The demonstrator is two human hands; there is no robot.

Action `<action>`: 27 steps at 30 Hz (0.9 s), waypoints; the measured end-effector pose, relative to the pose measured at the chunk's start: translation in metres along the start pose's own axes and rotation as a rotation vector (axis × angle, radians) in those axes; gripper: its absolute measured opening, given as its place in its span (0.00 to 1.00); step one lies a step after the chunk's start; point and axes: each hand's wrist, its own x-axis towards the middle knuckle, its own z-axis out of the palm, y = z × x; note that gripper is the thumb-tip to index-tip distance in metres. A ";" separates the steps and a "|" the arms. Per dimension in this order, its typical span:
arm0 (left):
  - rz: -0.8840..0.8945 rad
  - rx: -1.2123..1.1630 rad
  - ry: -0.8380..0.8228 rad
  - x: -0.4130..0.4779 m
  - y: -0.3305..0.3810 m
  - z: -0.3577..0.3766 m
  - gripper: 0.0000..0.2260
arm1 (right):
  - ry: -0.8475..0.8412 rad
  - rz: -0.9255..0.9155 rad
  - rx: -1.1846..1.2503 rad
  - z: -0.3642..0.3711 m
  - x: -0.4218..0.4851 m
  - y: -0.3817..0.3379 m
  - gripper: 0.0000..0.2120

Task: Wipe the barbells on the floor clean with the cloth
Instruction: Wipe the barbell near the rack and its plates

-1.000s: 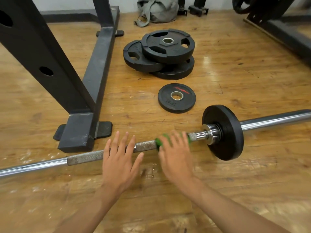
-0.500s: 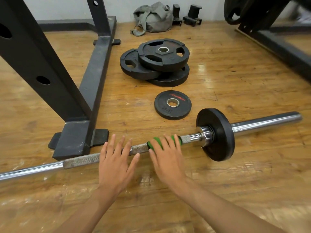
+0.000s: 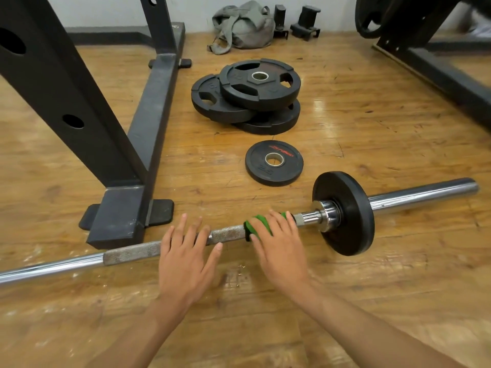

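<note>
At the far left the barbell (image 3: 53,266) lies on the wooden floor (image 3: 398,288), its smooth chrome shaft running rightward in front of the foot of a black rack (image 3: 119,219) and turning into a rough knurled section. The left hand (image 3: 186,258) rests flat on that knurling, fingers (image 3: 183,224) straight and slightly spread, apparently steadying the bar so that it does not roll. Just to its right a green cloth (image 3: 255,224) is wrapped over the shaft, and the right hand (image 3: 279,251) lies on top of it with its fingers (image 3: 276,221) close together, pressing the cloth onto the metal; whether the thumb hooks under the bar I cannot tell. Beyond the cloth come a short bare stretch of knurling, the shiny collar (image 3: 325,215), one black plate (image 3: 345,213) standing on edge, and the chrome sleeve (image 3: 425,195) reaching right. The step in hand looks like wiping the shaft near the collar. The next move probably calls for firm downward pressure while sliding the cloth along the bar, with the left hand holding it steady, and then for turning the bar to reach its underside, which touches the floor; the long left stretch and the sleeve appear unwiped.
</note>
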 end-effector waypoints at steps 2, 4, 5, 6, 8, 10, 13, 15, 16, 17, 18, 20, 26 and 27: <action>0.002 -0.010 -0.006 -0.006 0.001 -0.001 0.30 | 0.030 0.020 -0.021 -0.004 -0.005 0.032 0.17; 0.006 -0.022 -0.001 -0.012 0.002 -0.002 0.29 | 0.101 0.247 0.033 -0.010 -0.010 0.046 0.19; 0.011 -0.028 0.013 -0.016 0.003 -0.002 0.28 | 0.140 0.358 0.034 -0.009 -0.010 0.038 0.18; 0.020 -0.034 0.029 -0.019 0.004 -0.002 0.27 | 0.164 0.424 0.031 -0.006 -0.008 0.021 0.16; 0.035 -0.039 0.045 -0.027 0.005 -0.002 0.25 | 0.131 0.334 0.036 0.001 -0.006 -0.017 0.14; 0.048 -0.036 0.047 -0.034 0.006 -0.003 0.25 | 0.067 0.024 0.055 0.005 -0.015 -0.030 0.14; 0.071 -0.015 0.013 -0.046 0.008 -0.006 0.26 | 0.040 -0.069 0.060 -0.006 -0.025 0.008 0.14; 0.068 -0.005 -0.019 -0.053 0.010 -0.012 0.26 | 0.117 0.185 0.110 -0.017 -0.031 0.028 0.13; 0.066 0.003 -0.040 -0.056 0.011 -0.014 0.27 | 0.151 0.321 0.144 -0.020 -0.032 0.027 0.13; 0.066 0.006 -0.063 -0.061 0.013 -0.016 0.27 | 0.169 0.423 0.147 -0.020 -0.032 0.017 0.14; 0.069 0.005 -0.084 -0.065 0.014 -0.018 0.28 | 0.174 0.454 0.130 -0.017 -0.030 0.002 0.15; 0.074 0.012 -0.119 -0.073 0.016 -0.022 0.29 | 0.122 0.302 0.102 -0.008 -0.033 -0.033 0.17; 0.128 -0.002 -0.256 -0.099 0.016 -0.040 0.30 | 0.117 0.054 0.086 -0.015 -0.065 0.003 0.17; 0.135 -0.024 -0.282 -0.102 0.016 -0.045 0.29 | 0.154 0.138 0.099 -0.019 -0.071 0.013 0.16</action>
